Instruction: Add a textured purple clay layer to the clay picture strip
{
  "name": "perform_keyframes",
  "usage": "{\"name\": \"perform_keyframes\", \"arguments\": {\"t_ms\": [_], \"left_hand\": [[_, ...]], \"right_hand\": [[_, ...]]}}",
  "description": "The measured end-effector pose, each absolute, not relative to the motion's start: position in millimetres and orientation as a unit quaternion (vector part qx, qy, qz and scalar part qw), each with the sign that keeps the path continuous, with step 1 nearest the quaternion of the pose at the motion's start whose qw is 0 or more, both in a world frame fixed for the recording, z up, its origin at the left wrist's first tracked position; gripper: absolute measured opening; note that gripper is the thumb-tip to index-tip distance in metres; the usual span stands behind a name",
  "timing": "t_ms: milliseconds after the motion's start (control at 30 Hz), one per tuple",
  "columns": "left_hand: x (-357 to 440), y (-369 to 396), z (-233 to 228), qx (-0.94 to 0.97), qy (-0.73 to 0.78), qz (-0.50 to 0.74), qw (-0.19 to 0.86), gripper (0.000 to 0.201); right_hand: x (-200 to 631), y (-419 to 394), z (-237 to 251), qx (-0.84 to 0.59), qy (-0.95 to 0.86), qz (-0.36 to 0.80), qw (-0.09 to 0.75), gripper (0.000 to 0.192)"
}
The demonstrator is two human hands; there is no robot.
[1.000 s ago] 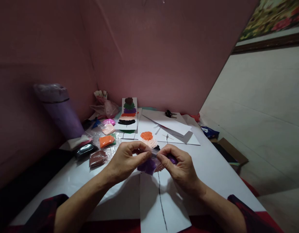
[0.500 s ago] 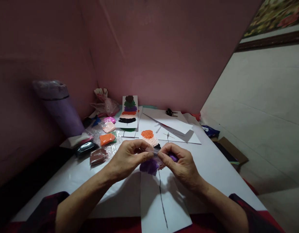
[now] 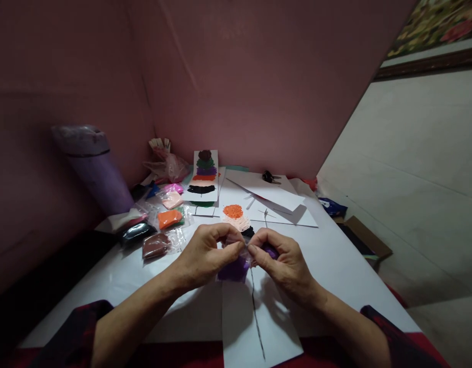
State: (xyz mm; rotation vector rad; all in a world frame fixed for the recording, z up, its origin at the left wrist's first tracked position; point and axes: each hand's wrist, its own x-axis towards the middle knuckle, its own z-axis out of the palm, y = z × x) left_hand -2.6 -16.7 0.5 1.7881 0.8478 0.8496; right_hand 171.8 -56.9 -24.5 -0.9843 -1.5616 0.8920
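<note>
My left hand (image 3: pixel 211 252) pinches the top edge of a small clear plastic bag of purple clay (image 3: pixel 233 270). Fingertips of my right hand (image 3: pixel 284 258) meet it at the same edge, also pinching the bag. A loose lump of purple clay (image 3: pixel 270 251) is tucked under the curled fingers of my right hand. Beneath both hands lies a white sheet (image 3: pixel 239 322) with a dark drawn stem line. Orange clay (image 3: pixel 233 211), pale peach clay (image 3: pixel 238 223) and black clay (image 3: pixel 248 231) are stuck to its upper part, partly covered by my hands.
Bags of brown clay (image 3: pixel 155 246), black clay (image 3: pixel 136 233) and orange clay (image 3: pixel 169 219) lie at left. A striped colour card (image 3: pixel 205 176) leans behind. White papers (image 3: pixel 266 191) and keys (image 3: pixel 270 177) are at the back. A purple roll (image 3: pixel 96 168) stands against the wall.
The bag of purple clay hangs slightly lower and further left. My fingertips have shifted a little along its edge, still pinching it.
</note>
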Motion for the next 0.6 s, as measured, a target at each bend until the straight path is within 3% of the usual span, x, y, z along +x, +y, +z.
{"name": "perform_keyframes", "arguments": {"t_ms": [600], "left_hand": [[-1.8,-16.5,-0.3,0.722,0.342,0.365,0.478,0.014]], "right_hand": [[170.6,-56.8,-23.0,-0.428,-0.602,0.428,0.52,0.019]]}}
